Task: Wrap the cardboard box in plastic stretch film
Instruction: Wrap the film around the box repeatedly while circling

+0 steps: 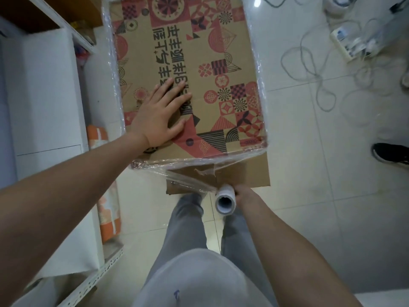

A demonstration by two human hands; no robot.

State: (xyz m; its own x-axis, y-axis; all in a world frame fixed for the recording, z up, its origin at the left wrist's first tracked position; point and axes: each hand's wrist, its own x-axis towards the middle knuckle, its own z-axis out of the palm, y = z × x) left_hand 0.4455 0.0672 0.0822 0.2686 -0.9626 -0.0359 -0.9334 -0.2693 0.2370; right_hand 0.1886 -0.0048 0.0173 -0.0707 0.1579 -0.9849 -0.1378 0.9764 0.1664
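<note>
While the left hand (158, 111) lies flat and open, fingers spread, on the printed top face of the cardboard box (188, 69), the right hand (243, 194) is closed around the roll of stretch film (225, 201), held low against the near side of the box with its hollow core facing the camera. The box stands on the tiled floor (309, 151), beside white shelving (39, 89) on the person's left, with a flat piece of cardboard (254, 173) showing under its near edge. Film already shows as a glossy, wrinkled band along the left, right and near edges of the box, and a taut strip of film (188, 180) runs from the near left corner to the roll. The top face appears uncovered.

Assessment: side wrapping is under way, with the next pass due around the near right corner. To do this step well, the roll should stay close to the box wall and be drawn with steady tension so the film stretches rather than bunches. Each pass should overlap the previous band. The left hand's downward pressure should hold the box from turning. The loose cables (321, 69) on the floor to the right are a trip hazard when walking round.
</note>
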